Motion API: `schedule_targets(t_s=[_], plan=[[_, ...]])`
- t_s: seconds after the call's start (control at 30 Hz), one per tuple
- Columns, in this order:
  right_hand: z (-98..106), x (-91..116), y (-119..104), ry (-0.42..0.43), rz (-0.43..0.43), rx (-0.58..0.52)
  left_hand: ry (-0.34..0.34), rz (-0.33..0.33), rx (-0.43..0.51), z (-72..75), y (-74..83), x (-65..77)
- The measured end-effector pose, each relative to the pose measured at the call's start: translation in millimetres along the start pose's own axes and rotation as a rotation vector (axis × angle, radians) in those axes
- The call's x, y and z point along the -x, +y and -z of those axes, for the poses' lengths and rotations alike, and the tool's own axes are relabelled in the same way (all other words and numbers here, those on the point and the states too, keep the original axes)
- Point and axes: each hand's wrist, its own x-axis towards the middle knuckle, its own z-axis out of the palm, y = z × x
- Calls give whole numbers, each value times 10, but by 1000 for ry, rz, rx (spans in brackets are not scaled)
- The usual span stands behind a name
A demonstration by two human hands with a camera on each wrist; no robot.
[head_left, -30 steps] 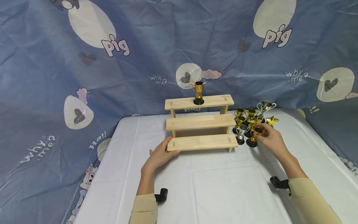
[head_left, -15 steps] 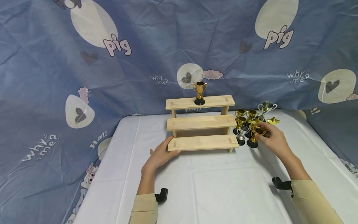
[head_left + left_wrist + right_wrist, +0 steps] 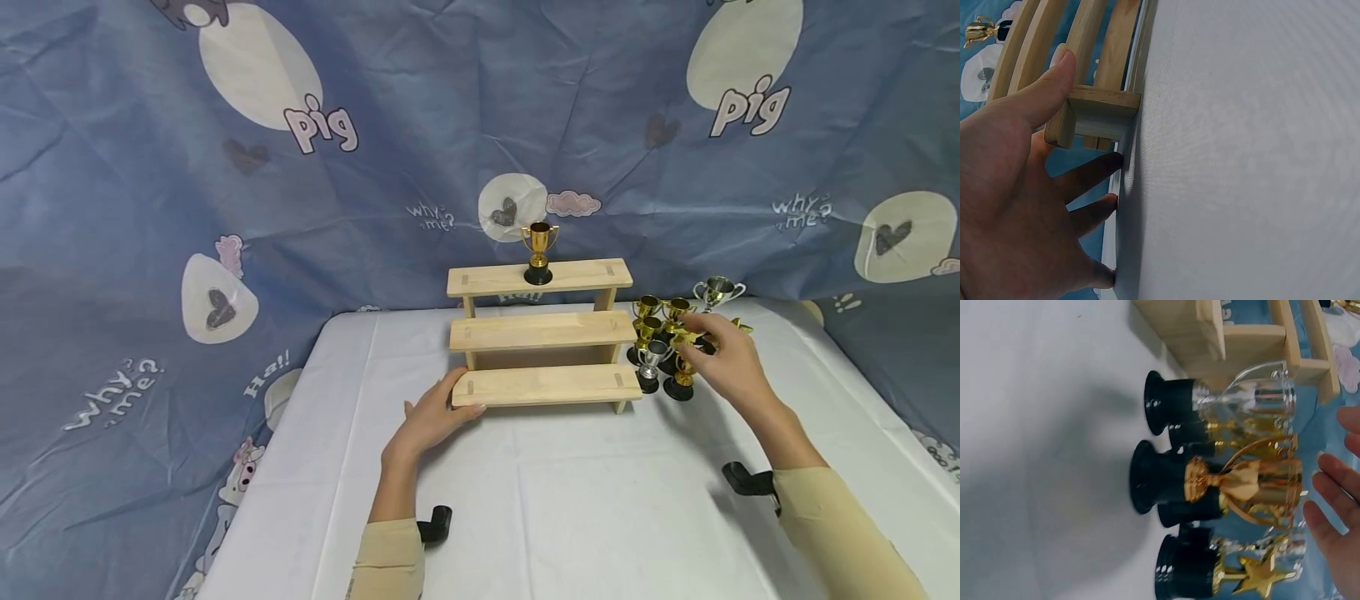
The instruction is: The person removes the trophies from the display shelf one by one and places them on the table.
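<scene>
My left hand grips the left end of the lowest step of a three-tier wooden display stand. In the left wrist view its thumb lies over the board's edge while the lower fingers spread toward the tablecloth. My right hand hovers over a group of small trophies, fingers parted and holding nothing. Nearest to it is a bronze-gold trophy cup, upright on a black base, just off the fingertips. Beside that cup stand a small silver trophy and a gold star trophy. A gold trophy cup stands on the top tier.
Several gold trophies crowd against the stand's right side, partly hiding one another. A larger silver trophy stands behind them. White cloth covers the table; a blue printed curtain hangs close behind.
My right hand has lifted off the bronze-gold trophy, which stays standing. The left hand keeps its hold on the stand. The whole view has shifted slightly.
</scene>
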Motion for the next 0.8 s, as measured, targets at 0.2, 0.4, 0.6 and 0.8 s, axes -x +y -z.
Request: schedule_targets(t_s=[0.2, 0.4, 0.6, 0.8], plan=[[-33, -107, -139, -11, 48, 14, -10, 6, -6, -14, -17, -13], [-124, -255, -283, -30, 46, -21, -1, 5, -8, -5, -10, -4], [-232, -379, -390, -30, 86, -38, -6, 6, -10, -6, -10, 0], [-338, -471, -494, -63, 95, -70, -8, 10, -9, -9, -4, -5]])
